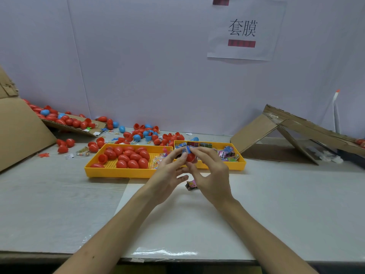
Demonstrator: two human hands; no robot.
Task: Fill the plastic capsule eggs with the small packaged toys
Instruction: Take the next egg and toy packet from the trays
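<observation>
Both hands meet just in front of the two yellow trays. My left hand (169,173) and my right hand (212,175) together grip a red capsule egg half (190,157), with a blue packaged toy (187,149) sticking out of its top under my fingertips. The left yellow tray (118,173) holds several red eggs (128,157). In the right yellow tray (242,164) lie several small packaged toys (227,153). One dark-and-pink toy packet (191,184) lies on the table below my hands.
Loose red and blue egg halves (150,134) are scattered behind the trays and on a cardboard flap (69,123) at the left. A cardboard box (19,131) stands far left, folded cardboard (286,135) at the right. A white sheet (187,220) covers the table in front of me.
</observation>
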